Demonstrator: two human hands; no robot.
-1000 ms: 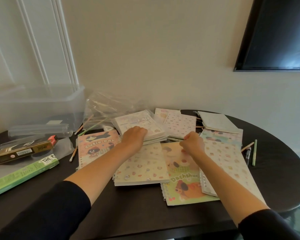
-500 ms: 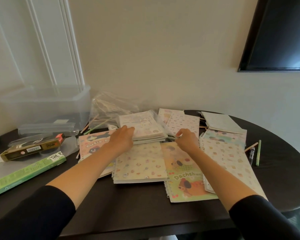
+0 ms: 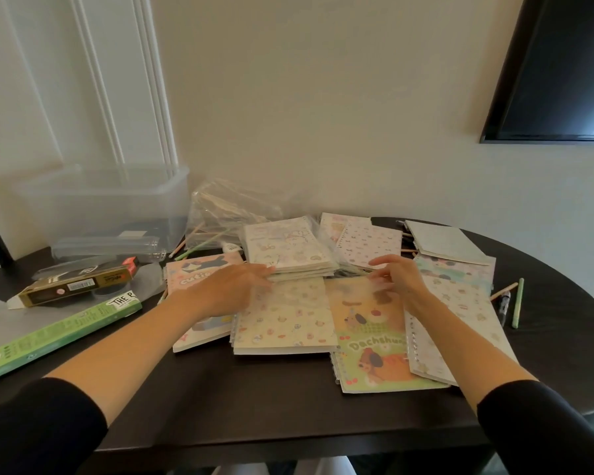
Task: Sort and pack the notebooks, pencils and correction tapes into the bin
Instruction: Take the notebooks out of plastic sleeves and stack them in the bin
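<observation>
At 10 o'clock on the dark oval table (image 3: 254, 416) stood the clear, smooth-walled plastic bin (image 3: 117, 207), with a long green cardboard box (image 3: 59, 334) lying flat at 9 o'clock. The left hand (image 3: 230, 289), fingers extended and flat, touched the left edge of a small stack of film-wrapped notebooks (image 3: 288, 248) at 12 o'clock, gripping nothing. The right hand (image 3: 396, 279) hovered half open and empty over the glossy spiral-bound dachshund notebook (image 3: 371, 344); slim pencils (image 3: 517, 303) lay at 3 o'clock.

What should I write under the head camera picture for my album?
Two bare hands reach over scattered notebooks, clear bin waiting.
</observation>
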